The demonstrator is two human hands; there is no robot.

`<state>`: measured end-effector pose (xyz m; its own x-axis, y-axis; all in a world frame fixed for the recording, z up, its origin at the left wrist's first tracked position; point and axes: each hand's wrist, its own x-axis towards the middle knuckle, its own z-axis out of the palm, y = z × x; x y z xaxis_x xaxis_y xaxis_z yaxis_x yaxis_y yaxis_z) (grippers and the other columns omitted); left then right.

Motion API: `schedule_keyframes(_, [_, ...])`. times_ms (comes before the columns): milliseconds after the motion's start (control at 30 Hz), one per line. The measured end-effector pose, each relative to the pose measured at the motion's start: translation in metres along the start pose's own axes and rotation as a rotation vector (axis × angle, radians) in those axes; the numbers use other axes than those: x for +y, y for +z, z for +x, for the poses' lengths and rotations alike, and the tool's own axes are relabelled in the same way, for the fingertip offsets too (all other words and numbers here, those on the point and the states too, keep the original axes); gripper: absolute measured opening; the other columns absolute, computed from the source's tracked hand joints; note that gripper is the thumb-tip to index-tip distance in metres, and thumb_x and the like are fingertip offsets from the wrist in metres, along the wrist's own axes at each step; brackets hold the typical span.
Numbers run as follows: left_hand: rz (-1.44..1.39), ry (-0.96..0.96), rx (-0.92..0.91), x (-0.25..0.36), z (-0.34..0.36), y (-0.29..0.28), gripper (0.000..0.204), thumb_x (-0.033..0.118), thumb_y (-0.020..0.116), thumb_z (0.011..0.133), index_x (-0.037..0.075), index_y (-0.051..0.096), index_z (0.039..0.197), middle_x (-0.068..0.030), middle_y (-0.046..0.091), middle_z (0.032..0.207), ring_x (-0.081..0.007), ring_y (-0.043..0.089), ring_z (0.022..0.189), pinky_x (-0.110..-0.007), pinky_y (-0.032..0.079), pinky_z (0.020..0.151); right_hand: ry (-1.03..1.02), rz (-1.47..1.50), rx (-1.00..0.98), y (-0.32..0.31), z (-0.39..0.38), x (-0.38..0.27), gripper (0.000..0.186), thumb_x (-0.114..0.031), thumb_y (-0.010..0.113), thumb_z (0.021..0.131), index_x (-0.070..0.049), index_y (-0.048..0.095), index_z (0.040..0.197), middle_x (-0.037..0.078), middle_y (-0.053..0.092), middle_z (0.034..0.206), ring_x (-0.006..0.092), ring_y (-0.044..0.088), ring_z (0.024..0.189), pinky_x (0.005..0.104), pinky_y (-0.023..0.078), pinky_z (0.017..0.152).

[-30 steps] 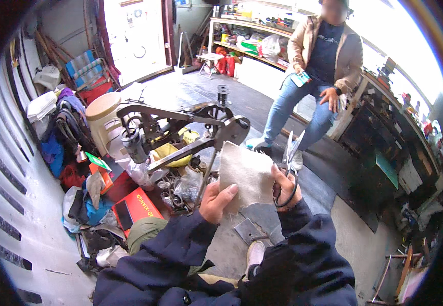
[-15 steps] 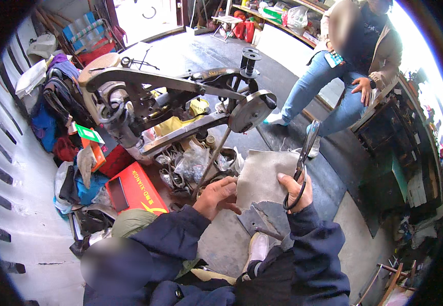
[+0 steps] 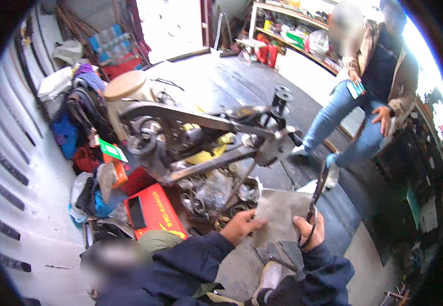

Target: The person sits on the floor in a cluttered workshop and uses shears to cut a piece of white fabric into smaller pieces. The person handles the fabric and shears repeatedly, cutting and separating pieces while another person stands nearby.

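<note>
A grey, roughly square sheet of fabric-like material [image 3: 282, 214] is held up in front of me. My left hand [image 3: 242, 227] pinches its left edge, thumb on the near face and fingers partly hidden behind. On the opposite edge, the thumb of my right hand [image 3: 311, 232] presses against the sheet. That same hand is closed round the dark handles of a pair of scissors [image 3: 319, 194], whose blades point up and away from me. Below the sheet a dark, flat metal piece [image 3: 277, 253] shows above my light shoe [image 3: 271, 275].
Left of centre stands a sewing machine [image 3: 191, 120] with a long arm and a wheel. Beneath it are loose parts and plastic bags [image 3: 213, 188]. A red box [image 3: 155, 211] bears a dark phone-like slab. Far right sits a person in jeans [image 3: 333, 112].
My left hand has closed from a spread pose onto the sheet's left edge. The whole view has shifted, so the surroundings appear lower and further right. The scissors stay in my right hand.
</note>
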<state>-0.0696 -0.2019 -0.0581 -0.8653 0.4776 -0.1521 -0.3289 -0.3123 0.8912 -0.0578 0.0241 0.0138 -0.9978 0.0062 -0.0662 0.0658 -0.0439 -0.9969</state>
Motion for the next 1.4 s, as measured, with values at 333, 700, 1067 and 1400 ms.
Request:
schedule_keyframes(333, [-0.049, 0.086, 0.072, -0.004, -0.004, -0.009, 0.028, 0.022, 0.065, 0.102, 0.005, 0.066, 0.124, 0.0016, 0.070, 0.108, -0.0065, 0.062, 0.094, -0.024, 0.049, 0.084, 0.115, 0.051, 0.031, 0.011, -0.023, 0.006, 0.041, -0.019, 0.069, 0.090, 0.003, 0.059, 0.124, 0.011, 0.070, 0.101, 0.0209, 0.069, 0.085, 0.0332, 0.055, 0.065])
schedule_keyframes(700, [-0.032, -0.024, -0.051, -0.008, -0.008, 0.003, 0.043, 0.013, 0.071, 0.097, 0.003, 0.058, 0.137, -0.0028, 0.067, 0.125, -0.0127, 0.063, 0.109, -0.032, 0.052, 0.093, 0.077, 0.250, 0.114, 0.009, -0.024, 0.024, 0.032, -0.003, 0.071, 0.084, 0.001, 0.059, 0.114, 0.009, 0.068, 0.084, 0.0181, 0.065, 0.063, 0.0305, 0.051, 0.053])
schedule_keyframes(1067, [0.011, 0.108, 0.055, 0.003, -0.012, 0.008, 0.039, 0.012, 0.069, 0.097, 0.002, 0.059, 0.133, -0.0045, 0.069, 0.121, -0.0134, 0.063, 0.106, -0.030, 0.052, 0.092, 0.204, 0.061, -0.024, 0.028, -0.032, 0.022, 0.036, -0.016, 0.078, 0.088, -0.001, 0.060, 0.115, 0.005, 0.067, 0.088, 0.0149, 0.064, 0.071, 0.0294, 0.051, 0.060])
schedule_keyframes(1400, [0.132, 0.123, 0.030, 0.006, -0.015, 0.014, 0.041, 0.012, 0.069, 0.096, 0.002, 0.058, 0.135, -0.0054, 0.068, 0.125, -0.0150, 0.062, 0.112, -0.032, 0.048, 0.098, 0.150, 0.166, 0.045, 0.030, -0.030, 0.023, 0.040, -0.007, 0.077, 0.083, 0.001, 0.059, 0.118, 0.004, 0.066, 0.084, 0.0129, 0.060, 0.063, 0.0279, 0.048, 0.057])
